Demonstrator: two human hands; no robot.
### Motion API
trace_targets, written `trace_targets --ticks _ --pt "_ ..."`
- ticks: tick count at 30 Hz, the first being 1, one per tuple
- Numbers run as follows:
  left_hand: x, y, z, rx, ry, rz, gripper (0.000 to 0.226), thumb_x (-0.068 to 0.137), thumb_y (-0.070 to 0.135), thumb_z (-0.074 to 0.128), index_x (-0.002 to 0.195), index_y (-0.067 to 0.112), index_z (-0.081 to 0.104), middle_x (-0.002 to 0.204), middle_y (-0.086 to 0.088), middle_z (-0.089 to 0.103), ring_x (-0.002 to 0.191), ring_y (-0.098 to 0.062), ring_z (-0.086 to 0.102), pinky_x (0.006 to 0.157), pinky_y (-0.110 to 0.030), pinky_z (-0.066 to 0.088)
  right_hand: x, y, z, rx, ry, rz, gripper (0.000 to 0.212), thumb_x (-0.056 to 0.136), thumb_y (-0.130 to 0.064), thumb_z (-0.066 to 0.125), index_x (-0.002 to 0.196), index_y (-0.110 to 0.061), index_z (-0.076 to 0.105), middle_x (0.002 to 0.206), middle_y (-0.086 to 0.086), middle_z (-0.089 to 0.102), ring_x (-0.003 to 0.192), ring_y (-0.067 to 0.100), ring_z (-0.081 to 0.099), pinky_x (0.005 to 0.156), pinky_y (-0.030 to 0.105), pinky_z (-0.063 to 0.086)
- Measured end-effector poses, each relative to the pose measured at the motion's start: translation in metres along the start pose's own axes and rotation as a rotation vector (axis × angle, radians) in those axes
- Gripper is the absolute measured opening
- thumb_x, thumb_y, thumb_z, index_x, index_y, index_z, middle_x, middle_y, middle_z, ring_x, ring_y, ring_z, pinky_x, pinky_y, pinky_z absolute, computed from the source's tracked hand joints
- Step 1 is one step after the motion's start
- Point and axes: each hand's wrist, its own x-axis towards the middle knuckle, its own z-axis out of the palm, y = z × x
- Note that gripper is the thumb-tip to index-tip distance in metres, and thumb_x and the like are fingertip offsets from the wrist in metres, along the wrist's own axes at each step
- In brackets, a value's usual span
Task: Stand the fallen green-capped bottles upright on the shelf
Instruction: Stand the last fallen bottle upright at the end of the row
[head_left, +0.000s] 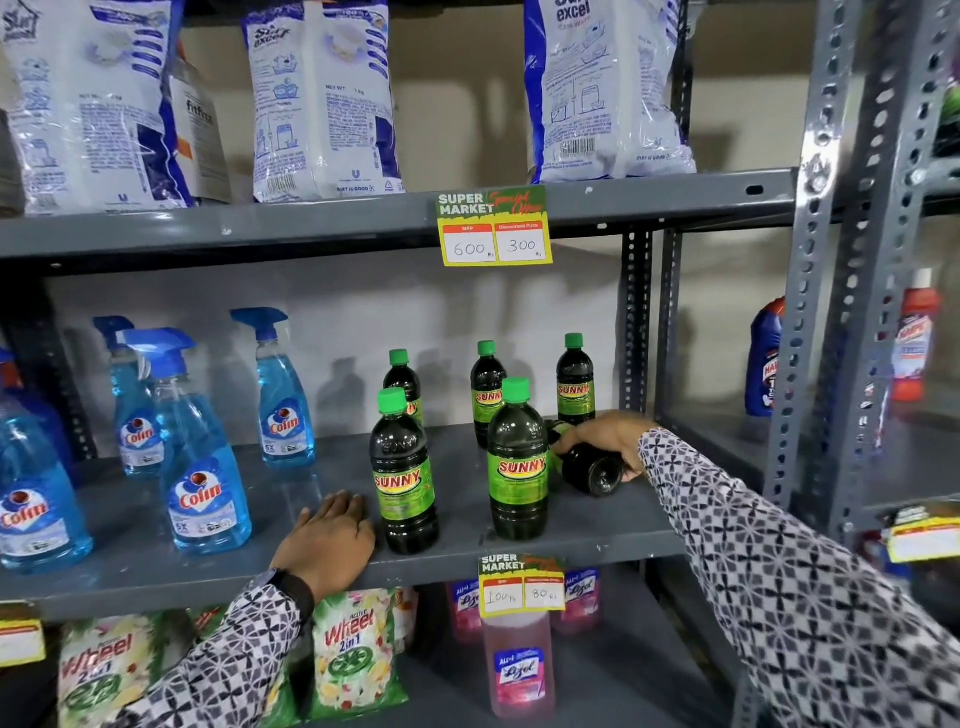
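Several dark green-capped Sunny bottles stand upright on the grey middle shelf (597, 525): two in front (402, 483) (517, 467) and three behind (404, 382) (487, 387) (575, 382). One more bottle (592, 467) lies on its side at the right, its base toward me and its neck hidden behind the front bottle. My right hand (605, 434) is closed over this fallen bottle from above. My left hand (327, 540) rests flat on the shelf's front edge, just left of the front-left bottle, holding nothing.
Blue Colin spray bottles (202, 467) stand on the left of the same shelf. Detergent bags (322, 98) fill the shelf above; Wheel packs (353, 654) and pink Lizol bottles (519, 660) sit below. A grey upright post (810, 312) borders the right side.
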Motion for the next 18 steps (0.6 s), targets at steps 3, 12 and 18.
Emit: trace_targets --ticks 3,12,18 --pt "0.002 -0.003 0.003 0.045 0.018 0.023 0.06 0.108 0.037 0.016 0.164 0.016 0.021 0.174 -0.011 0.018 0.163 -0.028 0.015 0.131 -0.053 0.015 -0.006 0.011 -0.006 0.263 0.068 -0.154 0.065 0.067 -0.02 0.1 0.119 0.002 0.066 0.101 0.022 0.079 0.079 0.034 0.081 0.066 0.041 0.067" --pt "0.001 -0.005 0.003 0.155 -0.003 0.048 0.058 0.109 0.029 0.024 0.163 0.012 0.022 0.174 -0.015 0.018 0.162 -0.033 0.015 0.129 -0.058 0.018 -0.039 0.043 0.019 0.202 0.456 -0.531 0.071 0.063 -0.026 0.102 0.113 -0.021 0.052 0.1 -0.009 0.068 0.092 0.013 0.067 0.082 0.029 0.05" --pt "-0.007 0.006 -0.002 0.268 -0.009 0.072 0.057 0.11 0.028 0.024 0.163 0.008 0.021 0.173 -0.018 0.017 0.162 -0.037 0.014 0.129 -0.06 0.019 -0.032 0.06 0.029 0.169 0.539 -0.501 0.083 0.057 -0.039 0.104 0.115 -0.025 0.047 0.1 -0.008 0.067 0.097 0.018 0.069 0.088 0.034 0.055"
